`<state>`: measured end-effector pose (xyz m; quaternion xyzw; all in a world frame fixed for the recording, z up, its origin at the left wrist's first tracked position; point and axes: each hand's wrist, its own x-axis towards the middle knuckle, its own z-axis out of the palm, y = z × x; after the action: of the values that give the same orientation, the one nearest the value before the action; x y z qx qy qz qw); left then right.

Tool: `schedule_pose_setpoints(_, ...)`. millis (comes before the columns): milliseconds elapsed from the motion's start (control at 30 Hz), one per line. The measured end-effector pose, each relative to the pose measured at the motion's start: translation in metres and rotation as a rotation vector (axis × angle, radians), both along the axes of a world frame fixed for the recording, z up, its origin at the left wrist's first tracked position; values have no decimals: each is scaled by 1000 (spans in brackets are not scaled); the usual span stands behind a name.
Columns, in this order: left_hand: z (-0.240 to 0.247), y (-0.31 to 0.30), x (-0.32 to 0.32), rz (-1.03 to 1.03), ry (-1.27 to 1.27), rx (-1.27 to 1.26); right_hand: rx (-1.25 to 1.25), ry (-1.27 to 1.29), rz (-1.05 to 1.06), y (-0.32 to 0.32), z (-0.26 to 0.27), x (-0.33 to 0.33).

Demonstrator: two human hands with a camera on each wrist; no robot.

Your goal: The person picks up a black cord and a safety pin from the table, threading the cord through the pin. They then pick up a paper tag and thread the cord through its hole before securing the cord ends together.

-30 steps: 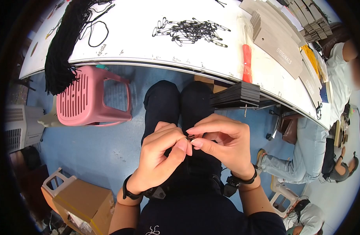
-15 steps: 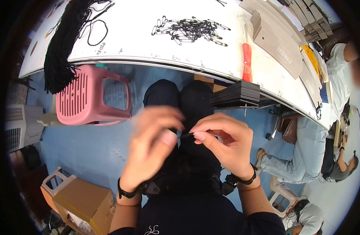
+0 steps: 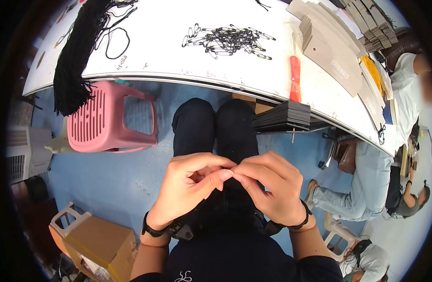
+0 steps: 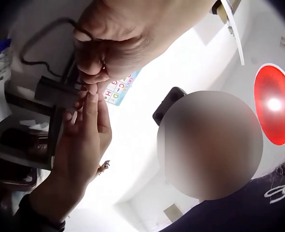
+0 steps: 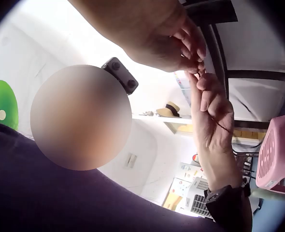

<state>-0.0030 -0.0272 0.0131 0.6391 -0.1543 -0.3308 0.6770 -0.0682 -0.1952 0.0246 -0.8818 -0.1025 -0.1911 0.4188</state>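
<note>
Fingertips of your left hand (image 3: 187, 183) and right hand (image 3: 274, 188) meet above your lap, thumbs drawn in. Anything between them is hidden; cannot tell whether either grip grasps a piece or is merely closed. Beyond your knees, black safety pins (image 3: 232, 41) lie heaped on the white counter (image 3: 166, 49). To their left, black cords (image 3: 75, 58) hang over the edge, by a pink stool (image 3: 90, 115). Right of the pins: a red handle (image 3: 295, 81), then grey cards (image 3: 336, 61).
</note>
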Motion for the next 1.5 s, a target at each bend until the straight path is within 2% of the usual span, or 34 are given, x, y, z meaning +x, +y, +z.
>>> schedule_pose_setpoints(133,-7,5,2,8,-149,-25,-6,-23,0,1,4,-2)
schedule_pose_setpoints(200,-6,7,7,-77,-376,56,-13,-23,-13,2,5,-2)
schedule_pose_setpoints(233,-7,5,8,-78,-375,56,-3,-28,-20,1,5,-2)
schedule_pose_setpoints(300,-9,2,8,-47,-562,-6,7,-30,-26,2,5,-3)
schedule_pose_setpoints(433,-17,2,3,-36,-490,-55,32,7,-56,2,5,-3)
schedule_pose_setpoints(500,-21,2,-3,-47,-218,-155,43,13,-52,2,4,-3)
schedule_pose_setpoints(533,-20,2,-5,-45,-218,-154,74,20,-52,3,4,-2)
schedule_pose_setpoints(600,-17,2,-8,-44,22,-237,105,27,-52,3,3,-2)
schedule_pose_setpoints(633,-19,3,-8,-44,22,-236,139,42,-60,4,2,-1)
schedule_pose_setpoints(700,-25,5,-8,-45,-103,-201,172,57,-71,6,-2,0)
schedule_pose_setpoints(833,-14,2,-8,40,-54,-217,371,131,-65,9,-6,1)
schedule_pose_setpoints(967,-14,1,-6,87,-152,-182,490,155,-38,10,-10,3)
schedule_pose_setpoints(1233,-9,-2,-8,219,-227,-150,487,158,-8,5,-10,1)
schedule_pose_setpoints(1433,-11,0,-8,218,-412,-106,621,262,36,4,-7,1)
schedule_pose_setpoints(1500,-8,-2,-9,253,-565,-46,687,285,58,3,-7,2)
